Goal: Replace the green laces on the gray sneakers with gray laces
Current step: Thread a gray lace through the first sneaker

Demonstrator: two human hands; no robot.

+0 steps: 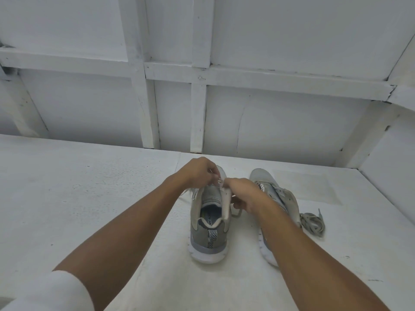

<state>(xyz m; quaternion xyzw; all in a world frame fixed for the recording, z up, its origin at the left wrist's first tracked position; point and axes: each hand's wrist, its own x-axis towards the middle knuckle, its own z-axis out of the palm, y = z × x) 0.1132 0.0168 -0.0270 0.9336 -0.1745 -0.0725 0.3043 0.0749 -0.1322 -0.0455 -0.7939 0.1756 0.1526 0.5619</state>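
On a white table [89, 198], the left hand [197, 171] and right hand [244, 194] each pinch a pale lace [235, 213] at the eyelets of one gray sneaker [207, 221]. The second sneaker [269, 185] stands at three o'clock, with loose laces [312, 223] beyond it. Lacing seems to be underway. The next move calls for feeding the lace tip through an eyelet.

A white painted surface [89, 198], rough and faintly scuffed, runs back to a white panelled wall. Two gray sneakers stand on it, heels toward the camera. The left sneaker [207, 232] sits upright near the middle, with a pale lace [237, 213] trailing down beside it. The right sneaker [276, 194] is near it, tipped sideways and partly hidden. A loose bundle of gray laces [313, 223] lies just beside its heel.
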